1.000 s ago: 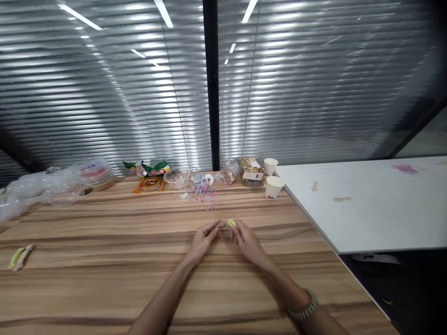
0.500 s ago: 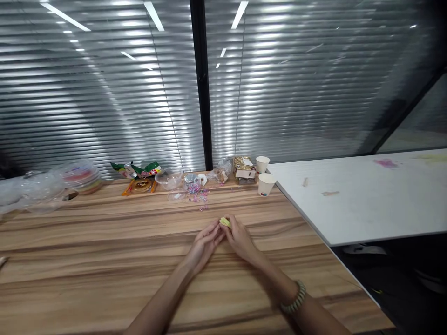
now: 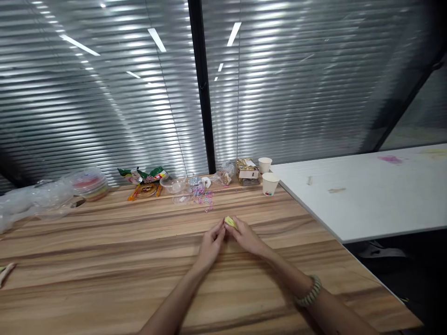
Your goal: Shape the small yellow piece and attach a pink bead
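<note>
A small pale-yellow piece (image 3: 230, 223) shows between my hands, above the middle of the wooden table; its kind is too small to make out. My right hand (image 3: 247, 238) is closed around it, thumb and fingers gripping its right side. My left hand (image 3: 210, 246) has its fingertips pinched together at the left end of the piece, touching it. The fingers hide part of the piece. A beaded bracelet (image 3: 310, 292) circles my right wrist.
Along the back of the wooden table (image 3: 104, 242) stand stacked plastic tubs (image 3: 91, 184), snack packets (image 3: 148, 179), a clear bowl (image 3: 173, 185), scattered pink bits (image 3: 204, 198), a gold box (image 3: 247, 168) and paper cups (image 3: 270, 184). A white table (image 3: 370, 200) adjoins on the right.
My left fingers have drawn from stretched out and loosely curved into a pinch at the yellow piece. The right hand keeps its hold. The view has shifted slightly.
</note>
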`<control>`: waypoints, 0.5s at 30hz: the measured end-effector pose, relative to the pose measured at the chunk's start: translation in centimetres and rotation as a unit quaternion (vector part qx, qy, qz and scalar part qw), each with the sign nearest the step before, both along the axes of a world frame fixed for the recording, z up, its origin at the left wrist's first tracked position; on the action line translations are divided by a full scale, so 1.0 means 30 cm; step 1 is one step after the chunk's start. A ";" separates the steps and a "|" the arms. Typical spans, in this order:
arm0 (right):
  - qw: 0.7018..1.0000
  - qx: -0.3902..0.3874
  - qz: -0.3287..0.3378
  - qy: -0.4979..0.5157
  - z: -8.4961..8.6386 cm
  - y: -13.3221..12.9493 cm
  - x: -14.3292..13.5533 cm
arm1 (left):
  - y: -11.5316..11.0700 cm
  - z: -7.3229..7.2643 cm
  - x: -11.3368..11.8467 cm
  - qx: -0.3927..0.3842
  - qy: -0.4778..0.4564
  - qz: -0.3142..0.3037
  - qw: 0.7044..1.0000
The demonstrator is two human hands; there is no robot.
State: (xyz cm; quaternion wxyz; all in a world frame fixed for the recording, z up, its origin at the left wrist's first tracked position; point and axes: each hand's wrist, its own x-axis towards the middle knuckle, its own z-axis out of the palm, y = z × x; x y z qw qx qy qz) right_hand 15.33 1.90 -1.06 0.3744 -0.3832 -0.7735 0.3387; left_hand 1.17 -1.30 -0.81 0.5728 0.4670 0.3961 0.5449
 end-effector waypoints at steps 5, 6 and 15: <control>0.989 -0.098 0.096 0.060 0.020 -0.031 -0.013 | -0.008 0.029 -0.018 0.070 0.132 0.119 0.982; 0.986 -0.108 0.105 0.065 0.022 -0.038 -0.015 | -0.008 0.033 -0.018 0.073 0.133 0.132 0.980; 0.984 -0.102 0.099 0.107 0.011 -0.075 -0.042 | 0.004 -0.004 -0.011 0.019 0.038 0.152 0.987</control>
